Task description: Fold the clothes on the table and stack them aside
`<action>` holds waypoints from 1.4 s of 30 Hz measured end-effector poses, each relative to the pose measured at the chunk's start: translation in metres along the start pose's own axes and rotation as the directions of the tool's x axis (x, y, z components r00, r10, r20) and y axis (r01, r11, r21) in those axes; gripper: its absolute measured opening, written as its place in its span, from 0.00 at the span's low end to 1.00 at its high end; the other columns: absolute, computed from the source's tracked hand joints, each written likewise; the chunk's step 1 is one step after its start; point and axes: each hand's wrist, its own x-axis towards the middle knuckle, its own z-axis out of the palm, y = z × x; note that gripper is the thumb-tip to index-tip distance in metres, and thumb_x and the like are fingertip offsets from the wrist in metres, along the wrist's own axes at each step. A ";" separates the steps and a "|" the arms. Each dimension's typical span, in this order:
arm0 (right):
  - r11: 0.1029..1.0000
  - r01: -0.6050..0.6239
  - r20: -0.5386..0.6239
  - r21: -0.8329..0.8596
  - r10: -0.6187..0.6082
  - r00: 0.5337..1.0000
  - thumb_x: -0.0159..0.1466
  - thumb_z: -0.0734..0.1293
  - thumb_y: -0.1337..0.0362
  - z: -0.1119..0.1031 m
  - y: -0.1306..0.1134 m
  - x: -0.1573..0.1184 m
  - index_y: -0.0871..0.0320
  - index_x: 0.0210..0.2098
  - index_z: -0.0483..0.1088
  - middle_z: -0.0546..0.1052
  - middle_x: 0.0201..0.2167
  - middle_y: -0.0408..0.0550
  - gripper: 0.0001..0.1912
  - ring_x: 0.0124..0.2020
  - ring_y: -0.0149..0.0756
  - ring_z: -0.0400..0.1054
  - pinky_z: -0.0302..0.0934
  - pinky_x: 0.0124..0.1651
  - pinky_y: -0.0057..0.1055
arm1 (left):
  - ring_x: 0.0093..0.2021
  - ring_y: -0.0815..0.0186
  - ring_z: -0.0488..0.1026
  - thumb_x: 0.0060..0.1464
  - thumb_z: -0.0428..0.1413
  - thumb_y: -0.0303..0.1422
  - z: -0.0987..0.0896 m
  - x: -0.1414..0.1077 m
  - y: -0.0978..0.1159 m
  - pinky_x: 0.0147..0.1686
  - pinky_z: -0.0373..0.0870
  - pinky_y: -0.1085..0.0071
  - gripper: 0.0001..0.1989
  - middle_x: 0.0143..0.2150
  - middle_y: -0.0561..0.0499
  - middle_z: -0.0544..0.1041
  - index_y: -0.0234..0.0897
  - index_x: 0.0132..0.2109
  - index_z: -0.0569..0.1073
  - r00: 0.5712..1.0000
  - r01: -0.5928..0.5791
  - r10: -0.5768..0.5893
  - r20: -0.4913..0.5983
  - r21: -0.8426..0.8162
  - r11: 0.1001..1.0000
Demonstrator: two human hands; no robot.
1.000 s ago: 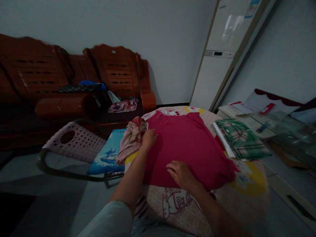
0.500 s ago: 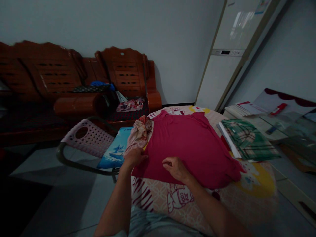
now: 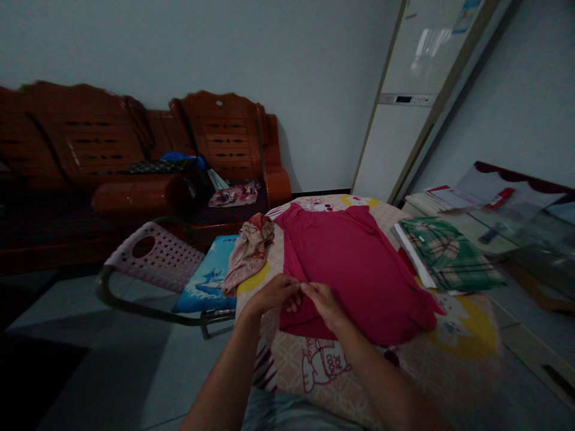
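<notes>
A crimson shirt [image 3: 359, 269] lies spread on the round table, its left side folded inward over itself. My left hand [image 3: 279, 293] is closed on the shirt's left edge near the front, fingers curled under. Meeting it at the fingertips is my right hand [image 3: 324, 304], closed with its thumb against the left hand's fingers, above the shirt's front part. What lies between the right fingers is hidden. A crumpled patterned cloth [image 3: 249, 251] rests at the table's left edge, left of the shirt.
A patterned tablecloth [image 3: 291, 350] covers the table. Folded green plaid fabric [image 3: 449, 254] sits at its right side. Left of the table stands a chair [image 3: 157, 257] with a blue cushion [image 3: 209, 275]. Wooden seats [image 3: 224, 143] line the wall, and a glass-topped stand [image 3: 507, 221] is at right.
My left hand has moved right, carrying the shirt's left edge inward and uncovering tablecloth there. My right hand has stayed nearly in place, and the two hands now meet.
</notes>
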 end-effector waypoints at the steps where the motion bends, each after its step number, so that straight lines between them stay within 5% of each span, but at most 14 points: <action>1: 1.000 -0.009 -0.026 -0.020 0.008 1.000 0.60 0.63 0.47 0.000 0.001 0.000 0.60 0.25 0.69 0.70 0.22 0.41 0.21 0.27 0.31 0.63 0.55 0.29 0.25 | 0.24 0.65 0.74 0.58 0.49 0.45 -0.007 0.008 0.000 0.28 0.71 0.70 0.20 0.26 0.47 0.77 0.32 0.34 0.74 0.998 -0.012 0.014 -0.068 0.026 1.000; 3: 0.998 -0.046 -0.083 -0.037 0.043 0.996 0.56 0.65 0.52 0.002 0.002 0.000 0.59 0.24 0.69 0.68 0.20 0.39 0.15 0.26 0.30 0.61 0.52 0.28 0.25 | 0.28 0.64 0.76 0.57 0.51 0.40 -0.028 0.031 0.001 0.31 0.71 0.70 0.15 0.28 0.47 0.79 0.32 0.36 0.75 0.933 -0.026 0.076 -0.352 0.144 0.989; 5: 0.996 -0.055 -0.109 -0.072 0.047 0.993 0.55 0.65 0.57 0.003 0.002 0.000 0.58 0.22 0.68 0.67 0.18 0.38 0.11 0.25 0.30 0.59 0.50 0.27 0.24 | 0.36 0.62 0.78 0.55 0.52 0.33 -0.053 0.061 0.004 0.39 0.72 0.68 0.13 0.36 0.45 0.81 0.33 0.43 0.76 0.753 0.054 0.142 -0.643 0.275 0.960; 7: 0.994 -0.055 -0.114 -0.094 0.044 0.993 0.54 0.63 0.61 0.004 0.001 -0.001 0.58 0.22 0.68 0.66 0.18 0.37 0.08 0.24 0.29 0.58 0.49 0.27 0.24 | 0.47 0.59 0.77 0.53 0.55 0.31 -0.077 0.092 0.008 0.47 0.70 0.67 0.18 0.47 0.42 0.80 0.33 0.51 0.75 0.628 0.175 0.164 -0.760 0.343 0.923; 9: 0.994 -0.051 -0.113 -0.100 0.039 0.993 0.54 0.63 0.63 0.003 0.001 -0.002 0.58 0.22 0.68 0.66 0.18 0.37 0.07 0.24 0.29 0.58 0.49 0.27 0.24 | 0.52 0.58 0.75 0.51 0.58 0.29 -0.097 0.121 0.011 0.50 0.69 0.67 0.22 0.51 0.41 0.79 0.33 0.55 0.74 0.607 0.262 0.118 -0.786 0.338 0.904; 14: 0.999 -0.032 -0.062 0.027 0.034 0.997 0.55 0.62 0.64 0.006 0.003 -0.003 0.59 0.26 0.71 0.73 0.23 0.41 0.07 0.28 0.31 0.66 0.58 0.31 0.25 | 0.47 0.59 0.76 0.51 0.57 0.30 -0.125 0.165 0.011 0.46 0.70 0.70 0.16 0.43 0.47 0.81 0.36 0.48 0.78 0.624 0.306 0.047 -0.780 0.299 0.904; 20: 0.975 -0.041 0.035 0.217 0.035 0.999 0.56 0.65 0.60 0.005 -0.005 -0.008 0.57 0.42 0.76 0.81 0.35 0.46 0.16 0.36 0.37 0.74 0.67 0.43 0.34 | 0.43 0.59 0.76 0.52 0.53 0.28 -0.136 0.183 0.022 0.43 0.70 0.69 0.15 0.41 0.46 0.82 0.34 0.45 0.80 0.587 0.274 0.093 -0.804 0.306 0.912; 24: 0.936 -0.042 0.055 0.349 0.024 0.998 0.56 0.67 0.59 -0.012 -0.023 -0.020 0.58 0.48 0.75 0.82 0.38 0.47 0.21 0.37 0.38 0.76 0.69 0.46 0.39 | 0.46 0.59 0.75 0.54 0.51 0.28 -0.121 0.195 0.051 0.47 0.68 0.68 0.17 0.46 0.46 0.81 0.34 0.48 0.79 0.597 0.098 0.296 -0.745 0.434 0.896; 29: 0.905 -0.078 0.062 0.417 0.058 0.996 0.55 0.68 0.60 -0.040 -0.026 -0.042 0.57 0.52 0.73 0.82 0.38 0.48 0.25 0.35 0.38 0.76 0.71 0.43 0.39 | 0.45 0.60 0.75 0.56 0.50 0.28 -0.077 0.223 0.081 0.49 0.67 0.67 0.14 0.43 0.44 0.80 0.32 0.44 0.78 0.724 -0.059 0.446 -0.526 0.597 0.800; 34: 0.936 -0.111 -0.031 0.335 0.129 0.991 0.51 0.68 0.64 -0.057 -0.001 -0.053 0.57 0.51 0.73 0.82 0.36 0.47 0.27 0.32 0.38 0.76 0.70 0.35 0.34 | 0.41 0.61 0.76 0.57 0.51 0.31 -0.033 0.249 0.069 0.47 0.70 0.68 0.13 0.40 0.45 0.80 0.35 0.44 0.78 0.838 -0.133 0.426 -0.340 0.630 0.765; 42: 0.946 -0.187 -0.013 0.266 0.197 0.980 0.51 0.68 0.60 -0.062 0.010 -0.054 0.58 0.59 0.67 0.80 0.30 0.45 0.35 0.26 0.36 0.73 0.68 0.29 0.31 | 0.57 0.60 0.71 0.58 0.47 0.28 -0.042 0.258 0.063 0.60 0.64 0.64 0.20 0.56 0.42 0.76 0.33 0.55 0.74 0.842 -0.128 0.427 -0.329 0.648 0.751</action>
